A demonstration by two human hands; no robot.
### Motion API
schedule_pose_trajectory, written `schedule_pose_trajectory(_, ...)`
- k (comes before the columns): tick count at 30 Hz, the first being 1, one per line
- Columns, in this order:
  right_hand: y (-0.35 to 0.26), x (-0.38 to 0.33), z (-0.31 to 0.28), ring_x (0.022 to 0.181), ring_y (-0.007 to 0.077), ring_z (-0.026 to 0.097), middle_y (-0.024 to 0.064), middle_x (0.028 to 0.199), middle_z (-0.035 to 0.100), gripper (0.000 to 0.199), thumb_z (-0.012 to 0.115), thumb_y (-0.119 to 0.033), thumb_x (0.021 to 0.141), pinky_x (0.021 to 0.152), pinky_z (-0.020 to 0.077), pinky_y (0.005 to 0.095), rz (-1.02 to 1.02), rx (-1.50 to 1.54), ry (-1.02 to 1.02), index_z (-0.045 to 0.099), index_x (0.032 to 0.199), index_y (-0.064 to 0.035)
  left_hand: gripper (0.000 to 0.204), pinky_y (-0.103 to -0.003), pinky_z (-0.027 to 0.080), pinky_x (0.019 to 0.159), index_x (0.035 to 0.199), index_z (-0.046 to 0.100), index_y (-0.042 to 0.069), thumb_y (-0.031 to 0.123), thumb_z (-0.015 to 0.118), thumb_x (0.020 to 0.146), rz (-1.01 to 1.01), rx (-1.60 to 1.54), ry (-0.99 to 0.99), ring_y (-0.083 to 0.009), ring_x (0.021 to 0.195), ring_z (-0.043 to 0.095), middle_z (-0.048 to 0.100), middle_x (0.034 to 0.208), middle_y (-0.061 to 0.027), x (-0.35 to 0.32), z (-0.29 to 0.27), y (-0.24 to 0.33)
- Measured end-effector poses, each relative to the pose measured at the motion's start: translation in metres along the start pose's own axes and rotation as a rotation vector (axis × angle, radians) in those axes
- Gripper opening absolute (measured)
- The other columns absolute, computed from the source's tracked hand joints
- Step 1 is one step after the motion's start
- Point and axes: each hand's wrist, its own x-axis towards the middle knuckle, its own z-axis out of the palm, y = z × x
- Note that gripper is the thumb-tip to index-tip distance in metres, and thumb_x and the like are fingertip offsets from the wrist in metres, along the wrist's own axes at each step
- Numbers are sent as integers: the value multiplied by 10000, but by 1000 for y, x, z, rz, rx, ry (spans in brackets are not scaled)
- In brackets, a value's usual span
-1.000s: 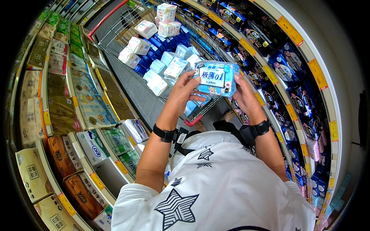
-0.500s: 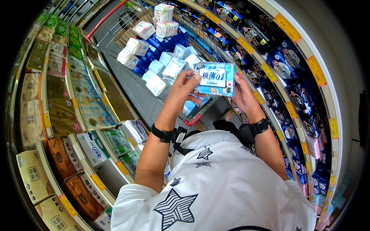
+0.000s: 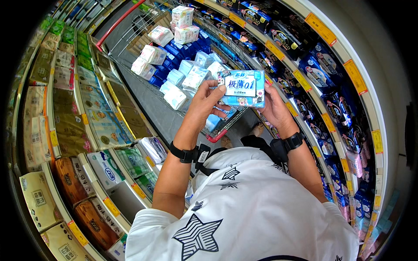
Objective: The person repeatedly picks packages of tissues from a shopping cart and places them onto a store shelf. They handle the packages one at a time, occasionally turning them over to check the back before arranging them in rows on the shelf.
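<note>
A light blue pack of sanitary pads (image 3: 242,102) with a white panel on its front is held up between my two hands, above the near end of the shopping cart (image 3: 217,137). My left hand (image 3: 204,101) grips its left edge, thumb on the front. At the right edge, my right hand (image 3: 277,108) closes on it, with part of the fingers hidden behind the pack. Just beyond lie several white and pale blue packs (image 3: 196,78) in the cart. Farther back are dark blue packs (image 3: 173,55) and white-and-pink packs (image 3: 182,16).
A shelf of tissue packs (image 3: 93,217) runs along my left. On my right, curved shelves hold dark blue and black packs (image 3: 320,69) behind yellow price tags (image 3: 355,77). The cart has a red bar (image 3: 115,26) at its far left.
The pack is tilted slightly, and its front panel shows less glare. Both hands keep their hold, in nearly the same place.
</note>
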Motion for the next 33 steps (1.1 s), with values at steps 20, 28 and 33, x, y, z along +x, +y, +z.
schedule_pose_trajectory(20,-22,-7,-10,1161,275,653,140,1360,599,566,371,-496,1069,868,607,469,0,-12,-42,417,1476,-105,505,-263,450,532,1059,612,30,524,512,1023,57,-2,-20,-147,669,623,606,817,-62,12,10,12)
schedule_pose_trajectory(28,-27,-13,-16,1143,297,662,168,1365,587,582,326,-511,1076,860,620,472,50,60,-5,416,1458,-81,459,-256,438,513,936,591,59,506,529,1020,83,10,-77,-128,617,582,586,763,-40,25,19,19)
schedule_pose_trajectory(33,-47,-22,-11,1158,276,649,149,1421,548,596,330,-524,1072,870,609,472,24,-37,-5,407,1468,-86,429,-251,438,520,945,581,66,482,517,1032,97,-9,-91,-121,620,573,578,727,-35,29,27,29)
